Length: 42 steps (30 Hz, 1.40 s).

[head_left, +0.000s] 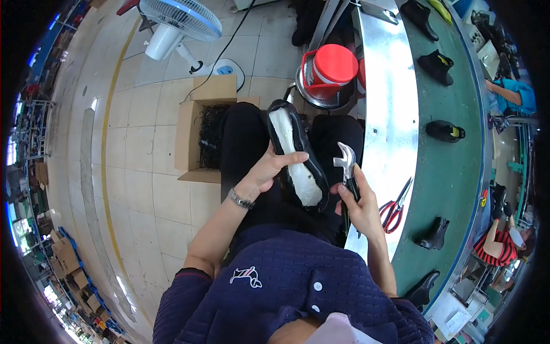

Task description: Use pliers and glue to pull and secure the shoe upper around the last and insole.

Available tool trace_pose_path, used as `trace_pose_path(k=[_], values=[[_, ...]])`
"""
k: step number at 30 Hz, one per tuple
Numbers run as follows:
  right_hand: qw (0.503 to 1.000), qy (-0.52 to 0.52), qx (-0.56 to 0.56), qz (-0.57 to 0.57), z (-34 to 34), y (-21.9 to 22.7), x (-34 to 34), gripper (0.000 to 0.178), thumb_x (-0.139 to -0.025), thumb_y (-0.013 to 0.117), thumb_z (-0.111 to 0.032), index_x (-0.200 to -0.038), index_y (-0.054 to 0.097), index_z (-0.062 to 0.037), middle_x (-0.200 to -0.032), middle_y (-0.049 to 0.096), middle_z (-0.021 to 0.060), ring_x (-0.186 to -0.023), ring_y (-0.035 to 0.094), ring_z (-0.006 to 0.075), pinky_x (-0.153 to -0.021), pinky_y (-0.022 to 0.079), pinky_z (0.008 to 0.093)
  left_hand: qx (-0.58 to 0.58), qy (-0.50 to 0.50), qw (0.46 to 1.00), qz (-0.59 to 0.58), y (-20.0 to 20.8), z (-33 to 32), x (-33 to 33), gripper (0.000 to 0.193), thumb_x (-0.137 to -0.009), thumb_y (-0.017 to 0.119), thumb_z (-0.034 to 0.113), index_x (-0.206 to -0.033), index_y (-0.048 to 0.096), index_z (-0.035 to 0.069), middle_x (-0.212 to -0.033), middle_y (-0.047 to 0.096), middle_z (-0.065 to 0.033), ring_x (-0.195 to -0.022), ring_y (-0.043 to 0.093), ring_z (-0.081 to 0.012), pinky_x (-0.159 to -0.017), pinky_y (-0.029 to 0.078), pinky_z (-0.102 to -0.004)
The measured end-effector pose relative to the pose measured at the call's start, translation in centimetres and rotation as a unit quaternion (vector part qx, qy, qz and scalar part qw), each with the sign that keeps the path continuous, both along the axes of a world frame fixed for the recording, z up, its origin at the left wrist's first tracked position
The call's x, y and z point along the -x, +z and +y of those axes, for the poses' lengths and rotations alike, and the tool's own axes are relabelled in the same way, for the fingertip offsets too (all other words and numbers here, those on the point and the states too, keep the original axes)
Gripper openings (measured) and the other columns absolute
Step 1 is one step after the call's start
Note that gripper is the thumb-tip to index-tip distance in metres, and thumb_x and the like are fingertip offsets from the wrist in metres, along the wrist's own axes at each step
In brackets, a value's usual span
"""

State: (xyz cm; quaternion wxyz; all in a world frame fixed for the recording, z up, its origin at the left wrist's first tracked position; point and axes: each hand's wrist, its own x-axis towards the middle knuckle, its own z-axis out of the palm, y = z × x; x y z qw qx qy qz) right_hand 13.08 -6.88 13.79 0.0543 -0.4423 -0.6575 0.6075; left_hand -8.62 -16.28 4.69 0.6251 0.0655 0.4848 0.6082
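Over my lap, my left hand [275, 164] is wrapped round a black shoe [305, 146]. Its underside faces up and shows a long white bottom [298, 175] edged by the black upper. The thumb lies across the white part; the other fingers are hidden behind the shoe. To the right of the shoe, my right hand [360, 203] grips a pair of pincers [346, 163] with silver jaws and black handles. The jaws point away from me and stay apart from the shoe.
A metal bench edge [389, 97] on the right bears red-handled scissors [393, 212]. Beyond it, a green conveyor belt [441, 178] carries several dark shoes. Ahead are a red bucket [334, 66] and a white fan [180, 23]; an open carton [189, 135] stands left of my legs.
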Motion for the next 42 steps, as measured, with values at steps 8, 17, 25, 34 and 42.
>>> trace_pose_path(k=[8,17,25,34,42], values=[[0.975,-0.154,0.108,0.115,2.7,2.0,-3.3,0.036,-0.102,0.041,-0.027,-0.122,0.058,-0.0019,-0.078,0.061,0.0038,-0.068,0.06,0.0106,-0.068,0.049,0.0236,-0.165,-0.106,0.936,0.293,6.7,2.1,-0.7,0.12,-0.066,0.087,0.01,-0.152,0.004,0.009,-0.141,0.04,-0.0113,-0.131,0.039,-0.0206,-0.109,0.033,-0.0366],[0.969,-0.042,0.164,0.182,4.5,7.0,-4.4,0.03,-0.086,0.07,-0.008,-0.111,0.056,-0.0005,-0.084,0.068,0.0119,-0.073,0.063,0.0136,-0.063,0.05,0.0254,-0.333,-0.197,0.842,0.376,5.0,8.6,-1.5,0.122,-0.066,0.082,0.003,-0.154,-0.002,0.014,-0.154,0.025,-0.0145,-0.132,0.042,-0.0236,-0.108,0.036,-0.0364],[0.982,0.006,0.152,0.115,4.6,7.9,-4.2,0.04,-0.099,0.053,-0.035,-0.093,0.068,0.001,-0.06,0.057,0.0024,-0.053,0.053,0.0087,-0.052,0.041,0.0244,-0.361,-0.215,0.817,0.395,8.1,8.6,-2.7,0.119,-0.064,0.081,0.008,-0.154,0.004,0.009,-0.158,0.013,-0.0172,-0.146,0.015,-0.0316,-0.116,0.019,-0.041],[0.988,0.154,-0.03,0.002,4.5,10.0,-4.4,0.055,-0.098,0.054,-0.037,-0.06,0.058,0.0029,-0.047,0.052,0.0099,-0.043,0.055,0.0186,-0.045,0.041,0.0355,-0.36,-0.232,0.77,0.473,9.6,7.2,-3.7,0.107,-0.064,0.075,0.006,-0.152,0.015,0.009,-0.156,0.018,-0.0185,-0.146,0.007,-0.0389,-0.115,0.018,-0.0432],[0.972,0.192,-0.116,-0.074,3.7,10.6,-4.6,0.047,-0.096,0.056,-0.032,-0.066,0.064,0.0035,-0.051,0.057,0.0164,-0.047,0.061,0.0257,-0.047,0.044,0.0393,-0.354,-0.216,0.778,0.473,9.7,6.7,-4.3,0.109,-0.062,0.076,0.005,-0.153,0.016,0.012,-0.156,0.02,-0.0174,-0.145,0.009,-0.0415,-0.115,0.019,-0.0438]])
